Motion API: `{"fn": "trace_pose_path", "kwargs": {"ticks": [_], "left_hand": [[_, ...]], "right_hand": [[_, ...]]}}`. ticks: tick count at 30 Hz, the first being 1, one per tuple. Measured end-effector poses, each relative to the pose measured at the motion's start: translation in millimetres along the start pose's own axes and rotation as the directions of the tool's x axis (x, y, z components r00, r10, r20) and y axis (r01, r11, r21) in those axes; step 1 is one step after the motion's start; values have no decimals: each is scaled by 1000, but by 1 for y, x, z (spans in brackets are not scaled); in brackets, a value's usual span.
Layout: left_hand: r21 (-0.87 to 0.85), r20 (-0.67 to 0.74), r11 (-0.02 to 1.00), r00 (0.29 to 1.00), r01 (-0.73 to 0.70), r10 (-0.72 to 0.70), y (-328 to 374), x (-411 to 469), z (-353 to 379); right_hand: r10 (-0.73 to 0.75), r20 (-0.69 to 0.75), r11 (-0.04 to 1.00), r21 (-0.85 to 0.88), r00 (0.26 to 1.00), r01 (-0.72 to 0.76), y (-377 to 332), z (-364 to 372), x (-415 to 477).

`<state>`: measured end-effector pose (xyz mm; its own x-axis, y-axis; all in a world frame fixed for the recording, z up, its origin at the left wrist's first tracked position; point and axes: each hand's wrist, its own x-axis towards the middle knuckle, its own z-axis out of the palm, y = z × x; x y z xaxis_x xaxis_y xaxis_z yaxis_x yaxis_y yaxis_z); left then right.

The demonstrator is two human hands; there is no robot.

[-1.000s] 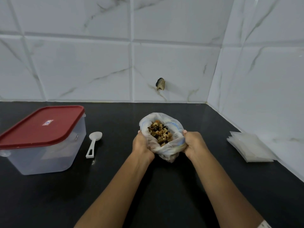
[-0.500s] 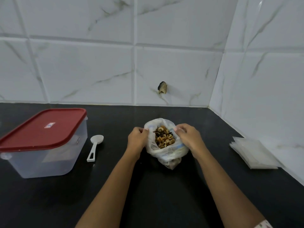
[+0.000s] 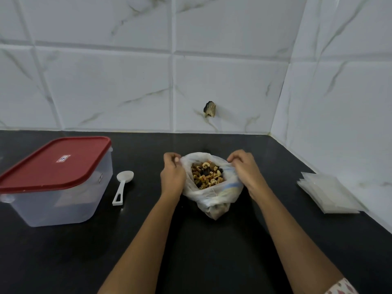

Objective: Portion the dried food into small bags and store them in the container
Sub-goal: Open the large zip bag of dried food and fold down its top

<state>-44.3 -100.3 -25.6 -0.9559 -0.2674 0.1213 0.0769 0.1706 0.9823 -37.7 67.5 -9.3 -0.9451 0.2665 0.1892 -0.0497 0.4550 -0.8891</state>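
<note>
A white plastic bag (image 3: 214,198) stands on the black counter (image 3: 212,251) with its mouth spread wide. Brown and tan dried food (image 3: 206,175) fills it. My left hand (image 3: 172,175) pinches the bag's left rim, and my right hand (image 3: 244,168) pinches the right rim near the top. At the left stands a clear plastic container (image 3: 61,187) with a red lid (image 3: 55,162) closed on it. A white spoon (image 3: 123,187) lies between the container and the bag. A stack of small clear bags (image 3: 328,195) lies at the right.
White marbled tile walls meet in a corner at the back right, close behind the stack of small bags. A small dark stub (image 3: 210,109) sticks out of the back wall above the bag.
Both hands have moved up from the bag's sides to its rim and pulled the mouth wider. The bag now rests further back on the counter.
</note>
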Motion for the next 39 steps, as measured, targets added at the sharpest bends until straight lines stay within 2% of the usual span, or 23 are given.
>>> {"fn": "trace_pose_path", "kwargs": {"ticks": [2,5,7,9,12,15,16,17,19,20,21,22,24,26,28,33,37,39], "left_hand": [[102,46,976,981,-194,190,-1,1,-3],[159,213,935,936,-317,281,-7,10,-5],[367,324,861,916,-352,237,-12,17,-8],[585,389,742,916,-328,98,-13,19,-13],[692,432,632,902,-348,24,-19,17,-13],[711,403,623,915,-326,18,-25,19,-13],[702,392,641,920,-311,18,-25,20,-13],[637,374,716,927,-284,35,-23,22,-15],[313,345,929,935,-200,85,-14,21,-19],[164,365,969,924,-182,112,-7,18,-21],[124,416,971,899,-205,137,0,15,-23],[195,491,942,859,-274,149,6,12,-25],[434,639,803,767,-408,45,12,5,-24],[559,682,702,726,-442,-86,13,-5,-20],[607,664,684,731,-404,-157,11,-11,-19],[639,658,659,725,-396,-203,2,-23,-19],[628,662,649,734,-430,-154,-8,-31,-17],[576,678,699,726,-424,-119,-10,-33,-20]], "right_hand": [[-69,143,998,3,987,70,-4,2,-1],[-57,311,998,-14,949,65,-2,6,5],[-29,335,998,-43,942,46,1,9,11],[4,334,997,-79,943,24,2,11,13],[46,343,991,-135,938,1,8,16,12],[51,377,983,-181,925,20,19,15,13],[29,375,988,-152,927,31,18,11,8],[24,363,994,-105,931,15,12,9,3],[15,337,999,-32,942,-5,4,4,-3],[-5,315,999,-34,949,16,5,-1,-4],[-33,313,998,-38,949,47,3,-5,-8],[-45,327,997,-48,944,64,0,-7,-13],[-27,395,989,-122,918,81,-2,-8,-24],[1,465,971,-211,885,110,-2,-8,-35],[36,505,973,-215,863,85,0,-10,-43],[126,581,953,-295,804,65,7,-20,-59],[119,587,942,-321,801,96,12,-20,-66],[123,586,955,-290,801,65,13,-22,-66]]}}
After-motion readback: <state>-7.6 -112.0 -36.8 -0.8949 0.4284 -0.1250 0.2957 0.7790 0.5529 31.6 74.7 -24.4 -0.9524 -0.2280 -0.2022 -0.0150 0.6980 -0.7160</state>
